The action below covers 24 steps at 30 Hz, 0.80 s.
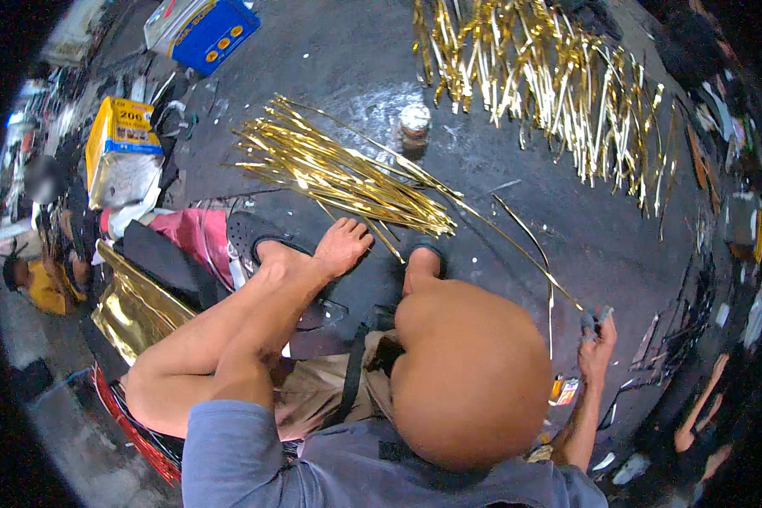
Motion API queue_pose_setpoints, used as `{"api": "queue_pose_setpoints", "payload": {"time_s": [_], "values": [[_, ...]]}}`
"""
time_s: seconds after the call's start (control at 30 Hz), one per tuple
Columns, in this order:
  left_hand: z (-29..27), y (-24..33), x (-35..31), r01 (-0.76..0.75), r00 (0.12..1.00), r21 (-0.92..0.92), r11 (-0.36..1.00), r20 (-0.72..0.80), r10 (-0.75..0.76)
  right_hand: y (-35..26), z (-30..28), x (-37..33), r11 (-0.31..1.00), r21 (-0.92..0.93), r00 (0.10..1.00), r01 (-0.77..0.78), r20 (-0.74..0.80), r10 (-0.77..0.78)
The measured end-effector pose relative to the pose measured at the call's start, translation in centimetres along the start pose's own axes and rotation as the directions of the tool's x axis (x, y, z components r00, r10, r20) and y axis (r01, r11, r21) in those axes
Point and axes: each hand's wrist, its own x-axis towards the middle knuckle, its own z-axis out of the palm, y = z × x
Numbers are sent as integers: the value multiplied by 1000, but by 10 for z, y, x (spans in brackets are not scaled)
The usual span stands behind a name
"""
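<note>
On the dark floor ahead lies a loose bundle of thin, shiny gold strips [347, 173]. My left hand [345, 247] rests palm down at the near edge of that bundle, fingers extended and slightly bent; what is under the palm is hidden. Out to the right, my right hand [598, 340] pinches the near end of a long gold strip [516, 241], which runs back to the bundle. Dark grey coverings show on its fingertips. A second thin strip [533, 235] bends down beside it.
Many more gold strips [559, 93] spread at the far right. A small round container [415, 123] stands beyond the bundle. Yellow-and-blue [127, 144] and blue [203, 34] boxes sit at left. Gold sheet [140, 305] and red strands [131, 423] lie beside my left leg. Another person [51, 279] is at far left.
</note>
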Motion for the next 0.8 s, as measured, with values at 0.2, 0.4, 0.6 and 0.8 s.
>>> {"api": "queue_pose_setpoints", "payload": {"time_s": [0.2,0.4,0.6,0.8], "values": [[-64,-3,13,-32,993,-426,904,88,77,116,-88,-127,889,-182,908,-419,-64,415],[-190,23,57,-195,953,-475,858,-297,52,76,-64,-125,789,-126,784,-601,-283,552],[-316,100,137,-302,854,-825,477,-457,-249,-164,34,67,573,804,987,159,-113,-117],[-348,97,175,-644,615,-763,52,-557,-558,-282,32,127,532,832,956,157,7,-294]]}}
